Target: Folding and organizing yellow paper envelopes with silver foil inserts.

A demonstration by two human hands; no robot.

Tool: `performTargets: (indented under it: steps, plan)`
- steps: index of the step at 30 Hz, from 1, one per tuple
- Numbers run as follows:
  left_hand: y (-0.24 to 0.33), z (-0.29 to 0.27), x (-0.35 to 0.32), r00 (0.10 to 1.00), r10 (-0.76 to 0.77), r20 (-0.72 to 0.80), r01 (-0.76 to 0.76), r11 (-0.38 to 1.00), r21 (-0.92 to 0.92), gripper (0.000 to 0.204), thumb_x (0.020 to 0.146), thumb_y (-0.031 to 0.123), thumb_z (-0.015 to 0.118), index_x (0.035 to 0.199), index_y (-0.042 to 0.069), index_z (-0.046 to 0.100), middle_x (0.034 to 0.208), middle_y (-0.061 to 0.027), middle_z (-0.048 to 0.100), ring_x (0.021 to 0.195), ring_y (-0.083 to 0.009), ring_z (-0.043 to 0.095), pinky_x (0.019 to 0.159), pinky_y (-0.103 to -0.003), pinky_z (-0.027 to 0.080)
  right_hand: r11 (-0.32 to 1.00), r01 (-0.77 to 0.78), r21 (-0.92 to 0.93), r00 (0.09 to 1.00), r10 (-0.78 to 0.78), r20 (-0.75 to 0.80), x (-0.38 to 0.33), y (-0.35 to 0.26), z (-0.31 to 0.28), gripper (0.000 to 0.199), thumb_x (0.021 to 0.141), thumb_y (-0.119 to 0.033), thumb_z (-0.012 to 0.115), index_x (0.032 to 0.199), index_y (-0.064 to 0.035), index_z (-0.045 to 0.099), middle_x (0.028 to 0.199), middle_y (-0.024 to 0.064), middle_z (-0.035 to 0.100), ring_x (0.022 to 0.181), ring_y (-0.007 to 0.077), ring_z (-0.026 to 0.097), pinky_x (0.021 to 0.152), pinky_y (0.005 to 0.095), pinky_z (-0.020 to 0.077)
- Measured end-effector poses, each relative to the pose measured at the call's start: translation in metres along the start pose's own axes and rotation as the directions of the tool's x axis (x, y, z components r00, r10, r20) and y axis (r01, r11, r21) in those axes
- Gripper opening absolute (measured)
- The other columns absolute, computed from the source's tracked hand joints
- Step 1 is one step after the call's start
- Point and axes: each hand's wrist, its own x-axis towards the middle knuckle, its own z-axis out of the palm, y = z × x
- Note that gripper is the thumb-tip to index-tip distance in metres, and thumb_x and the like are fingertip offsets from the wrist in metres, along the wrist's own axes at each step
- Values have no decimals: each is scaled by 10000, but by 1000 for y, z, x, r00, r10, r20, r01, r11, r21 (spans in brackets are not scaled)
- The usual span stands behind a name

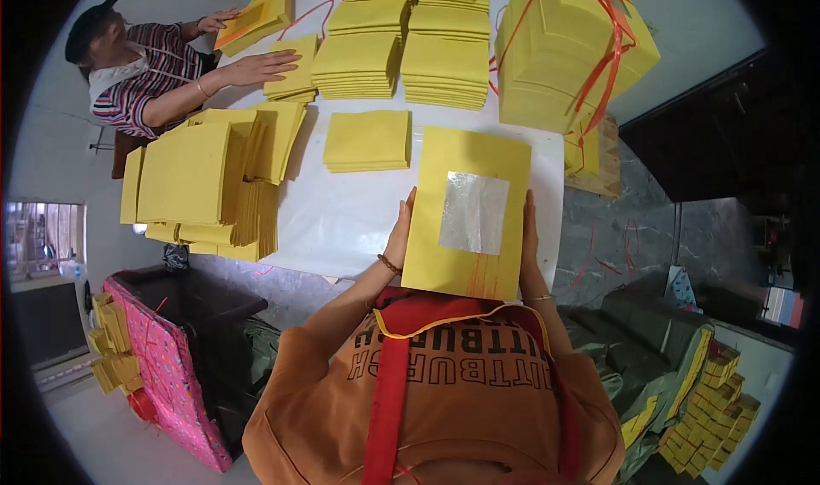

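Observation:
Upright at the near side of the table stands a stack of yellow joss paper (423,212) with a silver foil square on its face and reddish smears below the foil. My left hand (400,233) presses its left edge, and my right hand (530,233) presses its right edge, so both are closed on it; some fingers are hidden behind. Just beyond my left hand lies a small flat pile of yellow paper (367,141). Farther left is a big uneven heap of yellow paper (184,173).
Tall rows of yellow paper stacks (444,68) fill the table's far side. A large yellow bundle tied with red string (547,58) stands at the right. A co-worker (154,79) at the far left has hands on yellow stacks. The white table (320,220) has a near edge before me.

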Motion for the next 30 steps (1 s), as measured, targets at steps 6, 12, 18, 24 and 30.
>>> performTargets:
  steps: [6,12,18,24,30]
  plan:
    - [21,30,-13,966,-212,-150,194,973,-128,587,995,423,303,1452,80,171,1432,-83,304,1296,-204,317,1085,-291,252,982,-125,142,989,112,92,1,20,-9,498,1005,-288,317,1427,-40,223,1379,96,363,1221,191,392,1011,288,338]
    - [19,28,-7,969,-182,-168,238,874,424,526,983,236,388,1438,54,196,1426,-104,313,1292,-198,328,1082,-285,252,985,-1,-175,991,25,133,3,-1,-5,518,1015,-301,260,1450,-36,171,1486,122,234,1352,223,255,1100,316,220]
    - [52,25,2,962,251,-103,-231,957,173,547,966,316,409,1400,9,279,1387,-100,381,1249,-191,380,1040,-324,302,895,327,-302,930,-249,269,18,-101,13,485,964,-311,386,1391,-92,316,1478,107,269,1386,238,196,1121,407,113]
    - [150,78,-40,770,271,578,-633,205,746,472,841,337,602,1193,32,531,1225,-103,515,1113,-229,477,906,-354,381,103,759,-643,651,-85,755,-5,-147,45,344,874,-305,557,1208,-233,589,1434,11,373,1379,244,229,1076,592,85]
    - [146,107,-72,641,-94,762,-740,-340,581,470,754,314,668,1123,39,575,1116,-120,565,991,-279,531,812,-383,420,243,753,-612,644,-83,760,1,-131,41,305,865,-277,578,1166,-243,611,1416,-41,401,1373,212,244,1057,572,164]
